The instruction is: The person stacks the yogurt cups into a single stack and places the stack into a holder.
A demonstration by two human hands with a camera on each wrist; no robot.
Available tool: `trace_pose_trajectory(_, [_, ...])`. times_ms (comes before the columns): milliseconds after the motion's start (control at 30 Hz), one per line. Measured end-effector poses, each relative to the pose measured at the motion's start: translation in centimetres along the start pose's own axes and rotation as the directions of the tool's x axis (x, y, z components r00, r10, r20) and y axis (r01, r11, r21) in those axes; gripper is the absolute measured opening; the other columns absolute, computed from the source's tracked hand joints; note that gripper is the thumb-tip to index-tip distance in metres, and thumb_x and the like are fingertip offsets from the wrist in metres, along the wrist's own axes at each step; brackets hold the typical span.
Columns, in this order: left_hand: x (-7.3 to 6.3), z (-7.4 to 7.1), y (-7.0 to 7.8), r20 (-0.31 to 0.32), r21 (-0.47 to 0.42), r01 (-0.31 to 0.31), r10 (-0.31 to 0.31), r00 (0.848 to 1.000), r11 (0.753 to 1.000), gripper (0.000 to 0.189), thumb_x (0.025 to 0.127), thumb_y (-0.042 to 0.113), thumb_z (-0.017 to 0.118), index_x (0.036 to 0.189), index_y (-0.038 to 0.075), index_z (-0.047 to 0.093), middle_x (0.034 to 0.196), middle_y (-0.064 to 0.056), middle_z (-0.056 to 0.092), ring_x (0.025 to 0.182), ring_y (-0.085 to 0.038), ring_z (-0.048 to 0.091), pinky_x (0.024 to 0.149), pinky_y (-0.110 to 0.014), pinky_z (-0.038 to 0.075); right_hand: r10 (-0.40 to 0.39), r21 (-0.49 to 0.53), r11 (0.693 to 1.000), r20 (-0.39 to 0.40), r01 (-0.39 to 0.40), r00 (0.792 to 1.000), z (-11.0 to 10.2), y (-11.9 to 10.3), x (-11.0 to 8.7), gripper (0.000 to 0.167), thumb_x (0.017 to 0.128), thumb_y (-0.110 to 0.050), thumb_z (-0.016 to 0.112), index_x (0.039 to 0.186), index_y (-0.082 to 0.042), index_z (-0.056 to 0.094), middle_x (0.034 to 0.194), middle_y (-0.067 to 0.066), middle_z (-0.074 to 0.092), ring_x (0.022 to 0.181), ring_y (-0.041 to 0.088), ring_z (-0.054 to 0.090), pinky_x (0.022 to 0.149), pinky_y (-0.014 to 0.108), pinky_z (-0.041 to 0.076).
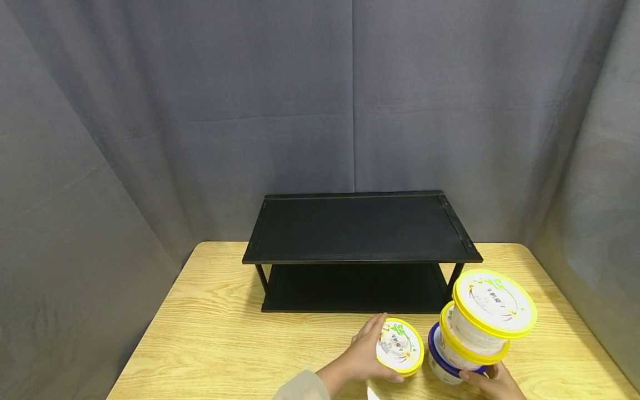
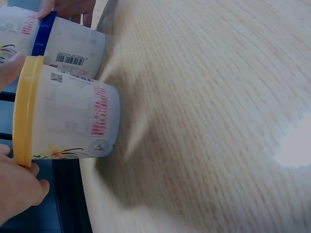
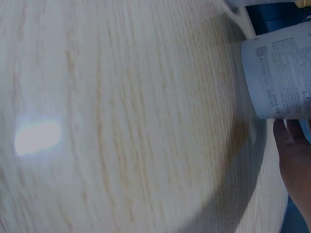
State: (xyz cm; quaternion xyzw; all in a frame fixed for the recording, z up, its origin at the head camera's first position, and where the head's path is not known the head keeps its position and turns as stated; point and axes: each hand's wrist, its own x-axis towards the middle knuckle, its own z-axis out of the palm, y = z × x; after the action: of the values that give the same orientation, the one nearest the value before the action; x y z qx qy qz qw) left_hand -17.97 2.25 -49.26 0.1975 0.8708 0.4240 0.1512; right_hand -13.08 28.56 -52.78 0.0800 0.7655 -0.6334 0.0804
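On a pale wood-grain table point(image 1: 210, 339), near and right of centre, the left hand point(image 1: 367, 355) curves its thumb and fingers round a white plastic tub with a yellow lid point(image 1: 399, 347). Just right of it, the right hand point(image 1: 495, 383) grips a white tub with a dark-blue lid point(image 1: 445, 371), beneath a yellow-lidded middle tub point(image 1: 457, 351) and a yellow-lidded top tub point(image 1: 495, 303). Neither hand steadies those upper two; tilting the base or knocking it from the left could topple them, perhaps against the black two-tier rack point(image 1: 360, 228) beyond.
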Motion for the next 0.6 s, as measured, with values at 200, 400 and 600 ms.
trace_pose_trajectory(200, [-0.10,0.29,-0.27,-0.002,-0.037,0.039,-0.039,0.999,0.999,0.109,0.051,0.027,0.083,0.137,0.023,0.016,0.138,-0.002,0.021,0.123,-0.029,0.023,0.096,-0.048,0.022,0.000,-0.013,1.000,-0.005,0.000,1.000,-0.01,0.02,-0.01,0.065,0.079,-0.015,0.061,0.127,-0.004,0.019,0.115,-0.006,0.033,0.117,0.038,0.024,0.091,0.055,0.023])
trace_pose_trajectory(400, [-0.15,0.46,-0.43,0.013,-0.093,0.074,-0.073,0.997,0.993,0.112,0.053,0.026,0.083,0.138,0.023,0.010,0.139,-0.005,0.020,0.123,-0.033,0.023,0.095,-0.050,0.023,-0.015,-0.036,0.999,-0.019,0.014,1.000,-0.06,0.10,-0.06,0.063,0.079,-0.015,0.061,0.127,-0.005,0.021,0.110,-0.014,0.035,0.098,-0.002,0.037,0.090,0.054,0.026])
trace_pose_trajectory(600, [-0.03,0.71,-0.71,-0.003,-0.098,0.029,-0.029,1.000,0.995,0.110,0.051,0.025,0.083,0.137,0.018,0.015,0.137,-0.006,0.022,0.120,-0.035,0.028,0.093,-0.047,0.028,0.011,-0.010,1.000,-0.002,-0.011,1.000,-0.06,0.01,-0.10,0.065,0.079,-0.014,0.061,0.128,-0.004,0.020,0.121,0.003,0.033,0.116,0.033,0.028,0.091,0.055,0.023])
